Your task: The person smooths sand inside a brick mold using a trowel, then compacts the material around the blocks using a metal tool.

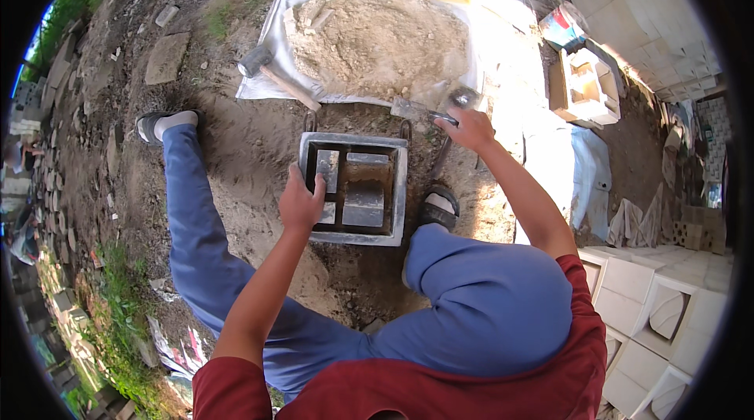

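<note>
A rectangular grey metal block mould (399, 194) lies on the ground between my legs, with several metal core blocks (366, 206) inside its walls. My left hand (301, 201) grips its left wall, the thumb on the inner side and the fingers outside. Beyond the far right corner, my right hand (470, 131) is closed round the handle of a trowel (411, 110), whose flat blade points left over the near edge of the sand sheet. Just past that hand sits a shiny round metal piece (463, 97), partly hidden.
A white sheet (263, 90) bears a heap of pale sand (381, 39). Across its near left corner lies a mallet (255, 61) with a wooden handle. Hollow blocks (587, 86) stand at the right, beside a bucket (561, 25). More pale blocks (628, 294) are stacked near right.
</note>
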`<move>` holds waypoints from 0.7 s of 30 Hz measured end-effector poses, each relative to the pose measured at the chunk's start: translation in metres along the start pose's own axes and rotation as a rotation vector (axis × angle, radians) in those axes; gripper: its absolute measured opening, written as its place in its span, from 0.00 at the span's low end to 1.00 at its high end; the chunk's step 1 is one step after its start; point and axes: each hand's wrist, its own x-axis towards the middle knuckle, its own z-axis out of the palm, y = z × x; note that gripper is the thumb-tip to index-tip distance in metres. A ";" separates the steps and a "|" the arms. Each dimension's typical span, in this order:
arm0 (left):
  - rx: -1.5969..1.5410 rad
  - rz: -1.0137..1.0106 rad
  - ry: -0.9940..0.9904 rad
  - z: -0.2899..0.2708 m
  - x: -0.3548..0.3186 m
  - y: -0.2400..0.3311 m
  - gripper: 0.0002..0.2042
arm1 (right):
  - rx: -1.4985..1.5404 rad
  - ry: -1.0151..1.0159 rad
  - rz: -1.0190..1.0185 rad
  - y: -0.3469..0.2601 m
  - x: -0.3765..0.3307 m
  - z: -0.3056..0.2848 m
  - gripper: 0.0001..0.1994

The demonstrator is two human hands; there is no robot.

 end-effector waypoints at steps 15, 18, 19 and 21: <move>-0.002 0.018 0.019 0.010 0.002 -0.011 0.31 | -0.052 -0.002 -0.019 0.001 -0.014 0.018 0.30; -0.019 0.031 0.056 0.009 0.001 -0.020 0.26 | -0.014 0.002 -0.016 -0.014 -0.011 0.010 0.31; -0.023 0.032 0.048 0.008 0.001 -0.018 0.26 | -0.015 0.003 -0.011 -0.011 -0.012 0.010 0.31; -0.023 0.029 0.046 0.009 0.001 -0.013 0.26 | -0.072 -0.009 -0.040 -0.007 -0.013 0.012 0.31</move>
